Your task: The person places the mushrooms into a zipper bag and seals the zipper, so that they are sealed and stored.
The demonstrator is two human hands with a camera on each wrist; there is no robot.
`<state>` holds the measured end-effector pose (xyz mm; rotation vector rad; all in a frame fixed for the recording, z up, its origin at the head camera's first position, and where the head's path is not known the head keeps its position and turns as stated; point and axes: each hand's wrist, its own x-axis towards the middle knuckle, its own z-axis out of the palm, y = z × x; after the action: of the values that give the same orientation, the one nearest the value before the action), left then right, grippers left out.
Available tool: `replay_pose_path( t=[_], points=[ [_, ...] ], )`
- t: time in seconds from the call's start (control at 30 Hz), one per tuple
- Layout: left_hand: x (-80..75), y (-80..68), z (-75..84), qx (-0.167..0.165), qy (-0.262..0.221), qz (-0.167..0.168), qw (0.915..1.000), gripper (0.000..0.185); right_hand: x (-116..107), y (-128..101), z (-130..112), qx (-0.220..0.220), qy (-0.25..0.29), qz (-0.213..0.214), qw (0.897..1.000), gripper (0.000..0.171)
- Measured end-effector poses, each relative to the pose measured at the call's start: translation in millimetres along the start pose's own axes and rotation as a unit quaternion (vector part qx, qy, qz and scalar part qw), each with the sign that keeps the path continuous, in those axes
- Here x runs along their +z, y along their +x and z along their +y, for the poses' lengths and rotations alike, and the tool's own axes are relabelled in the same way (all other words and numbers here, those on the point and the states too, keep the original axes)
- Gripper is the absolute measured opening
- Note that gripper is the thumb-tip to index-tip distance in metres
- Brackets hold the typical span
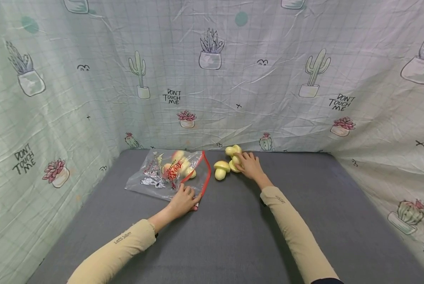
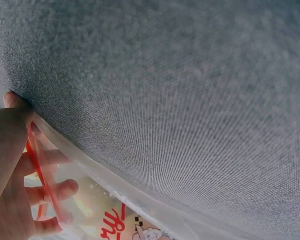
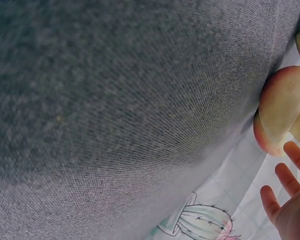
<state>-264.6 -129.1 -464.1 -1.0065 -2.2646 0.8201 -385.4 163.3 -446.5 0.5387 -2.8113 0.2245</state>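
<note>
Only the left wrist view showed the left hand's [image 2: 12, 190] fingers [image 2: 60, 189] curled behind the clear bag's [image 1: 162, 173] red-edged mouth, pinching it on the grey table [image 1: 233, 228]. Overhead, the right hand [image 1: 249, 165] rested with relaxed fingers on yellow mushroom toys [image 1: 222, 169] beside the bag.
</note>
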Motion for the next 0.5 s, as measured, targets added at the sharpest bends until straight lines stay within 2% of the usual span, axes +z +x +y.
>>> replay_pose_path(
  t=[0.03, 0.07, 0.13, 0.27, 0.3, 0.5],
  points=[
    [0.3, 0.0, -0.2, 0.000, -0.001, 0.004, 1.0000, 0.047, 0, 0, 0, 0.000, -0.001, -0.001, 1.000, 0.047],
    [13.0, -0.1, 2.3, -0.003, -0.001, 0.023, 0.9997, 0.048, 0, 0, 0, 0.000, -0.001, 0.000, 1.000, 0.047],
    [12.3, 0.2, 2.2, -0.003, -0.006, 0.019, 0.9998, 0.048, -1, 1, -1, -0.002, -0.001, 0.006, 1.000, 0.045],
    [10.1, 0.4, 2.3, -0.005, -0.010, 0.009, 0.9999, 0.047, -3, 2, -3, -0.008, -0.002, 0.017, 1.000, 0.041],
    [-3.0, 0.5, -0.2, -0.003, -0.012, -0.010, 0.9999, 0.046, -3, 2, -3, -0.010, -0.004, 0.019, 1.000, 0.041],
    [-6.5, 0.2, 0.2, -0.004, -0.008, -0.013, 0.9999, 0.045, -2, 1, -3, -0.015, -0.007, 0.026, 1.000, 0.038]
  ],
)
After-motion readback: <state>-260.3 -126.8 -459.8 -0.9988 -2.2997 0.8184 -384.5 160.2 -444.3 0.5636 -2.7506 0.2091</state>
